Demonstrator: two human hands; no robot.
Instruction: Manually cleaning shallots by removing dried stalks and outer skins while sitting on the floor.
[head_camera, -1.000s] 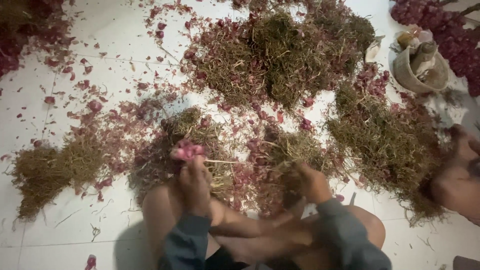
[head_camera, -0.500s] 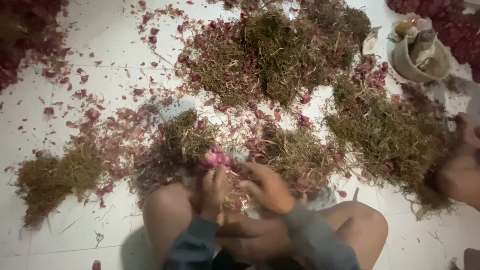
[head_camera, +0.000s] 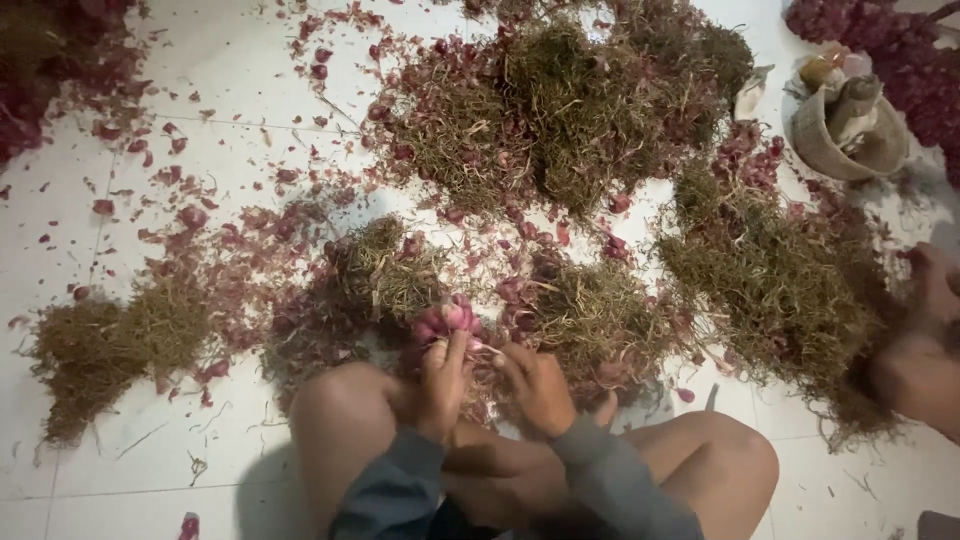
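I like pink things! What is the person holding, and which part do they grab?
The left hand holds a bunch of pink shallots just below the bulbs; the right hand touches them.

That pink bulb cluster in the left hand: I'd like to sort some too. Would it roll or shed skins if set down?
The bulb cluster looks rounded, so probably rolls. Loose peel flakes around suggest skins shed easily.

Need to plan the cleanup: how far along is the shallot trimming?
Done: heaps of cut roots and stalks and loose red skins cover the white floor. In hand: left hand holds a pink shallot bunch, right hand beside it. Left: dark red piles wait.
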